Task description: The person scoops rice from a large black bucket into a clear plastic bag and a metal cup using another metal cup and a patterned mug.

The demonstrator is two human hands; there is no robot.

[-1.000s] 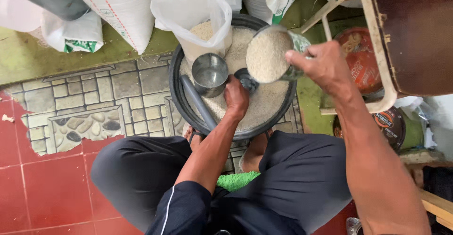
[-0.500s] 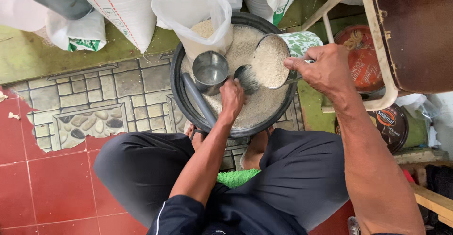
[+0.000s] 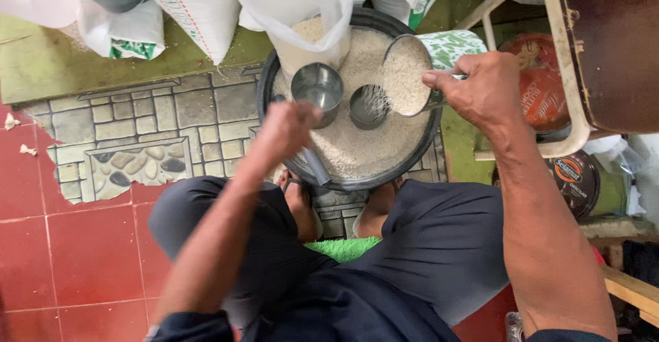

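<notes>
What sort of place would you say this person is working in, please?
Probably a small grain shop or storeroom, worked at floor level. A wide dark basin of rice sits on the tiled floor, large white sacks stand behind it, and the right hand pours rice from a metal scoop into a small tin.

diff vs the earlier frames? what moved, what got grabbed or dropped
The right hand tipped its rice-filled can lower; rice now pours into the small tin. The left hand let go of that tin and pulled back toward the body. The basin, steel cup and plastic bag stayed put.
</notes>
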